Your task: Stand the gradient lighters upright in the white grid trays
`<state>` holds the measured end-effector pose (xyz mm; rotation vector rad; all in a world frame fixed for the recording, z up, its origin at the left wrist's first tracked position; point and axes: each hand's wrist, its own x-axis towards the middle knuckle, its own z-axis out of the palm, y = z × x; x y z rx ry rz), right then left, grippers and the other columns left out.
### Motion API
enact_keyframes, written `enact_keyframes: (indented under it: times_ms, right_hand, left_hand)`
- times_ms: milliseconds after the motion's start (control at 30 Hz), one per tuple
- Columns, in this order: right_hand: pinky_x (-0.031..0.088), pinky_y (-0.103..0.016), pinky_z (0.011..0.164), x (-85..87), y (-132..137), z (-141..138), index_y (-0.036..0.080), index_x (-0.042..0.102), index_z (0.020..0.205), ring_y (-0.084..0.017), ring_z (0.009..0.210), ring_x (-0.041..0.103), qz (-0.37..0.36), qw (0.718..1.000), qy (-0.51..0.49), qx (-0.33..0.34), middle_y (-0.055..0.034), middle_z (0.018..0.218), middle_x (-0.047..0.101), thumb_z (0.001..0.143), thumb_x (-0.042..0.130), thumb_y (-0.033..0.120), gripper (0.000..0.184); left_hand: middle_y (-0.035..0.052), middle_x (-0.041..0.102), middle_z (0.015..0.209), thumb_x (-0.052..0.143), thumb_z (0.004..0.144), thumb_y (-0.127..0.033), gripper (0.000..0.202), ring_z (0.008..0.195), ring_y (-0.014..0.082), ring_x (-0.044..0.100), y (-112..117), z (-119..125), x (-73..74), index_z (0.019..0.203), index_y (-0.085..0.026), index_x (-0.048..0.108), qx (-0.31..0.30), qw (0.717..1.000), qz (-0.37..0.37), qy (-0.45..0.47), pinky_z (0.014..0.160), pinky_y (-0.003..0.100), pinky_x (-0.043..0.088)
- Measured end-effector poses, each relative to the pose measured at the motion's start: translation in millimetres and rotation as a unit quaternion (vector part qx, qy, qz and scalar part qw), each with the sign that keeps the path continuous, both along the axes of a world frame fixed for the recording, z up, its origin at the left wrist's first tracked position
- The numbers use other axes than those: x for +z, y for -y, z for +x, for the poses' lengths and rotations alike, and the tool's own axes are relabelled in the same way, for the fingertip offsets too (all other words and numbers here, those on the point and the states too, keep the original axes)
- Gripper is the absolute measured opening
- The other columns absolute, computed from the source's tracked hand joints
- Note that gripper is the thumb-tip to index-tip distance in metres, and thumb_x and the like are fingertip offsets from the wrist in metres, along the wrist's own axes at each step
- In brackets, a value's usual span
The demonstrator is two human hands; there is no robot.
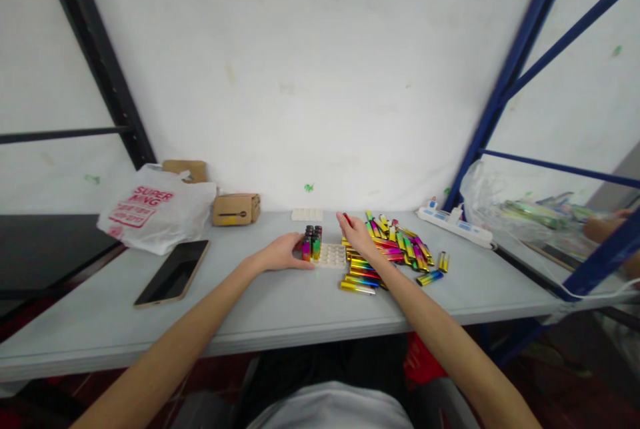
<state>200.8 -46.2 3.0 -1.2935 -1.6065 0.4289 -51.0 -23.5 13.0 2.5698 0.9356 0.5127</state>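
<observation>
A cream tray (pixel 331 255) with rows of round pockets lies on the table. Several shiny rainbow-coloured lighters (pixel 312 242) with black tops stand upright at its left end. My left hand (pixel 284 253) curls around that end, thumb along the near edge and fingers by the standing lighters. Raised above the right side of the tray, my right hand (pixel 356 234) is closed in a pinch. A small red end shows at its fingertips, apparently of a lighter; the rest is hidden. Under and beside my right forearm spreads a loose pile of metallic multicoloured lighters (pixel 360 277).
At the left are a dark-screened phone (pixel 173 272), a white plastic bag (pixel 160 209) and a small cardboard box (pixel 236 209). A second pale tray (pixel 307 214) lies by the wall. A white power strip (pixel 455 226) sits at the right, beside a blue metal frame (pixel 505 92).
</observation>
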Motion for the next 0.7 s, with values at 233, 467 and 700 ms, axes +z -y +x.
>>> enact_keyframes:
  times_ms: [233,467,700]
  right_hand:
    - [0.024,-0.026,0.052,-3.3,0,-2,0.022,0.038,0.06,-0.012,0.054,0.035,-0.011,0.998,0.026,-0.052,0.0042,0.055,0.032,0.088,0.042,0.053,0.042]
    - [0.037,-0.024,0.059,2.4,6,-2,0.02,0.05,0.08,-0.013,0.059,0.049,0.02,0.999,0.024,0.012,0.0032,0.066,0.053,0.098,0.038,0.055,0.041]
    - [0.041,-0.026,0.071,18.6,26,-10,0.018,0.058,0.077,-0.015,0.072,0.054,0.083,0.974,0.2,0.063,-0.0026,0.075,0.061,0.103,0.037,0.052,0.047]
  left_hand:
    - [0.0066,0.068,0.094,0.076,0.062,-0.072,0.068,0.08,0.0257,0.061,-3,0,-4.5,0.103,-0.018,0.065,0.011,1.0,0.007,-0.007,0.07,0.032,0.045]
    - [0.0081,0.069,0.098,0.075,0.064,-0.072,0.07,0.085,0.028,0.062,-3,-1,-4.2,0.106,-0.017,0.066,0.005,1.0,0.0,-0.001,0.073,0.033,0.046]
    - [0.0086,0.07,0.099,0.076,0.063,-0.072,0.07,0.086,0.0291,0.063,-2,-1,-3.8,0.105,-0.016,0.066,0.006,1.0,0.001,0.003,0.076,0.035,0.047]
